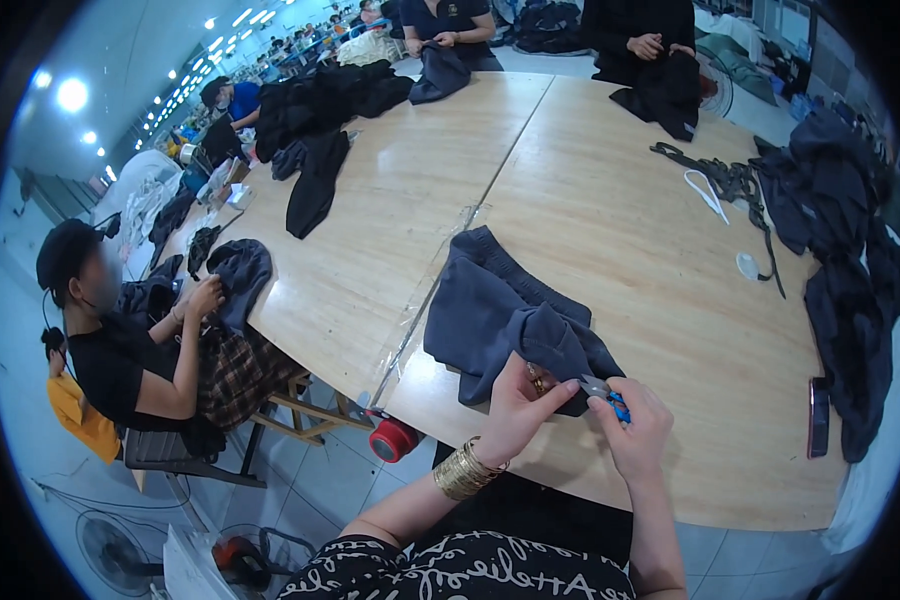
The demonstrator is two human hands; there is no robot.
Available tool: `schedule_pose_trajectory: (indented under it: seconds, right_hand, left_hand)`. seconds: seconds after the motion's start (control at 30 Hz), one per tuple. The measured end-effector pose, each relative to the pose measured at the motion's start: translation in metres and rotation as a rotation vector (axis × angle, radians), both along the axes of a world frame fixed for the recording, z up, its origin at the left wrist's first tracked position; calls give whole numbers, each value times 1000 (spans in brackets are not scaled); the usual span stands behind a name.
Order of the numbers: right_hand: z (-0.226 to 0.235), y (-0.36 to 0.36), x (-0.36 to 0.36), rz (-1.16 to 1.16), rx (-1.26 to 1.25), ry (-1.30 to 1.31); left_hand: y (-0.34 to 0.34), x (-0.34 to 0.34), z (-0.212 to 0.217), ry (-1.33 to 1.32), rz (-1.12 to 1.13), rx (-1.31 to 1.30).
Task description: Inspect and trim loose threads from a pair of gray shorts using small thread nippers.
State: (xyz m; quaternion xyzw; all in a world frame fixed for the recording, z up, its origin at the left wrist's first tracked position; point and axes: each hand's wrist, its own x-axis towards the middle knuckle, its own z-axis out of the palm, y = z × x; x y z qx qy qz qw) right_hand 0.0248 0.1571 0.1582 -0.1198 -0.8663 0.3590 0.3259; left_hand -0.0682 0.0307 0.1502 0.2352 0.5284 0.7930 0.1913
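At the left, a seated co-worker (135,365) held dark cloth (240,272). On the near part of the table (690,300) lay a dark grey garment (490,325), its lower edge pinched in the wearer's left hand (520,408). Just beside it, the right hand (638,425) gripped blue-handled clippers (619,406). Farther right lay a phone (818,420).

Brightly lit in a cool, bluish cast from ceiling lamps (72,95) at upper left — flaring white, leaving a pale sheen on the surface (660,250). Bends straight edges outward, darkens to black at the corners — blurs far off.
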Motion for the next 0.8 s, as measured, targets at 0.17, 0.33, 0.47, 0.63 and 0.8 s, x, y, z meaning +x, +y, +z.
schedule_pose_trajectory:
  seconds: [0.17,0.33,0.47,0.63,0.8]
  right_hand:
    - [0,1,-1,-3,-8,0]
    - [2,1,2,6,-11,-12]
    - [2,1,4,24,7,-16]
    - [1,0,5,6,-14,-13]
    - [0,1,5,-32,-1,-2]
  left_hand:
    - [0,-1,2,-3,-16,8]
    - [-1,-2,6,9,-33,24]
    - [-2,-1,1,7,-46,34]
    - [-3,2,4,3,-19,-3]
    - [-2,1,6,-24,-33,-5]
